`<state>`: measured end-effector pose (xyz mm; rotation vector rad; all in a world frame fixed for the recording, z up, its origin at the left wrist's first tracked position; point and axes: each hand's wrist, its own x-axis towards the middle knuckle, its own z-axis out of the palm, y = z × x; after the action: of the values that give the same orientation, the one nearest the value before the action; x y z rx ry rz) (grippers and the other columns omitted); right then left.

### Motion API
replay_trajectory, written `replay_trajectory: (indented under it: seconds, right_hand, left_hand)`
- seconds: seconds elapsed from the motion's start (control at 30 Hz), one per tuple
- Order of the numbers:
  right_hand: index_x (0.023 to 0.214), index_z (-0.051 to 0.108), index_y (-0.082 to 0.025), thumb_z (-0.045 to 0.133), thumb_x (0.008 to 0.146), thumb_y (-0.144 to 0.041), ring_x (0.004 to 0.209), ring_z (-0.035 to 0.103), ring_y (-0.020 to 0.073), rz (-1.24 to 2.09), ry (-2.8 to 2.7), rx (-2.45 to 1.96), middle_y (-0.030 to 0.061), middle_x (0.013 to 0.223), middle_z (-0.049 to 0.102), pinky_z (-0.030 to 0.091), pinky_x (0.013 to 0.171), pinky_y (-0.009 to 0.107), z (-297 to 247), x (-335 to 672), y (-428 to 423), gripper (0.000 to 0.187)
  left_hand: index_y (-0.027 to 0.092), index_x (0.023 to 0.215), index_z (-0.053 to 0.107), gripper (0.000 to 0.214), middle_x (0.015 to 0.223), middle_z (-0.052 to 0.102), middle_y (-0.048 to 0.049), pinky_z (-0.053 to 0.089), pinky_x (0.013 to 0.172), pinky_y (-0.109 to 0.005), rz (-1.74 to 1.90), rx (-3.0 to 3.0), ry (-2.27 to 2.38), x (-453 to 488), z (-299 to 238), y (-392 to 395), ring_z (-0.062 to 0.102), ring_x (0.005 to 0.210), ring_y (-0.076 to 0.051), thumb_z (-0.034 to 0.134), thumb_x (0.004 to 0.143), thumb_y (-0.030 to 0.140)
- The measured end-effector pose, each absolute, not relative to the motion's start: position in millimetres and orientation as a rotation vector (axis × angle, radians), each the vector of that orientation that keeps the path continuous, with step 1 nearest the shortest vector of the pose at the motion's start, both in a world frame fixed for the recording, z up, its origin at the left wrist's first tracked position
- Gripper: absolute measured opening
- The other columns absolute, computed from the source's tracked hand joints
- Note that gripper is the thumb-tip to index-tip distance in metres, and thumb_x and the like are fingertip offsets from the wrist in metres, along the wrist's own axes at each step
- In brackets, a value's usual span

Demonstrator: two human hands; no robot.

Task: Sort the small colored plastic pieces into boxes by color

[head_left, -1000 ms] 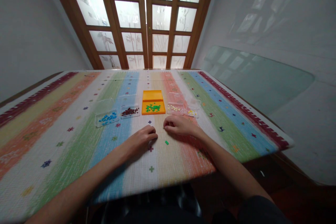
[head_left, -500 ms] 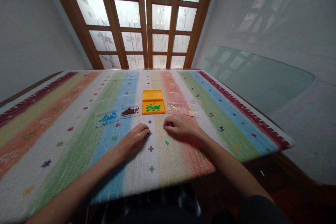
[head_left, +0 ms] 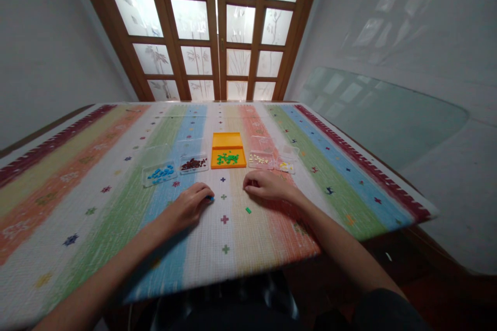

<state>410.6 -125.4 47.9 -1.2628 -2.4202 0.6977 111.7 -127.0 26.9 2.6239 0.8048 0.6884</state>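
My left hand (head_left: 189, 203) rests on the striped cloth with its fingers curled over a small blue piece (head_left: 210, 198) at the fingertips. Curled shut as well, my right hand (head_left: 266, 189) lies just in front of the clear trays; whatever it holds is hidden. A tiny green piece (head_left: 248, 210) lies loose on the cloth between and below the hands. Behind them stand an orange tray (head_left: 228, 140) with green pieces, a clear tray of blue pieces (head_left: 158, 173) and a clear tray of dark brown pieces (head_left: 193, 164).
Two clear trays with pale and yellow pieces (head_left: 261, 160) (head_left: 286, 166) stand right of the orange tray. The striped tablecloth (head_left: 97, 207) covers the table; its near edge is at the bottom, its right edge by a glass pane (head_left: 373, 114). Wooden glazed doors (head_left: 217, 31) are behind.
My left hand has slid to the left and slightly away from me, now with a blue piece at its fingertips. The right hand has stayed in place.
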Motion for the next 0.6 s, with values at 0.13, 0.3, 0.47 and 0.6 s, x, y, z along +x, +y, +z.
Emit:
replay_trajectory:
  seconds: [0.13,0.3,0.47,0.6]
  right_hand:
    - [0.087,0.069,-0.019,0.059,0.082,-0.009,0.072,0.059,0.0157,0.696,-2.424,-1.260,0.0043,0.085,0.070,0.044,0.066,0.027,47.5,410.7,-125.1,0.015]
    - [0.088,0.069,-0.019,0.059,0.082,-0.009,0.072,0.059,0.0157,0.697,-2.440,-1.271,0.0046,0.085,0.070,0.045,0.067,0.027,48.3,410.6,-125.0,0.015]
    - [0.088,0.069,-0.018,0.059,0.083,-0.009,0.072,0.059,0.0154,0.680,-2.442,-1.269,0.0044,0.085,0.070,0.045,0.066,0.027,49.0,410.0,-125.5,0.015]
    - [0.088,0.069,-0.019,0.059,0.082,-0.009,0.072,0.059,0.0155,0.683,-2.449,-1.271,0.0046,0.086,0.070,0.046,0.067,0.027,48.3,410.1,-125.2,0.015]
  left_hand:
    - [0.018,0.099,0.061,0.017,0.098,0.064,-0.0080,0.052,0.081,-0.036,0.637,2.640,0.792,115.1,24.4,-129.5,0.060,0.090,-0.020,0.045,0.095,0.012]
    - [0.020,0.093,0.059,0.020,0.096,0.062,-0.0087,0.051,0.078,-0.035,0.585,2.656,0.927,118.0,19.3,-130.7,0.057,0.087,-0.021,0.041,0.092,0.010]
    - [0.020,0.092,0.057,0.023,0.096,0.062,-0.0099,0.051,0.080,-0.037,0.588,2.671,0.987,121.7,18.5,-136.5,0.057,0.088,-0.023,0.038,0.089,0.007]
    - [0.020,0.093,0.057,0.020,0.096,0.063,-0.0091,0.051,0.079,-0.036,0.622,2.682,1.008,115.0,25.0,-134.1,0.059,0.088,-0.023,0.039,0.091,0.010]
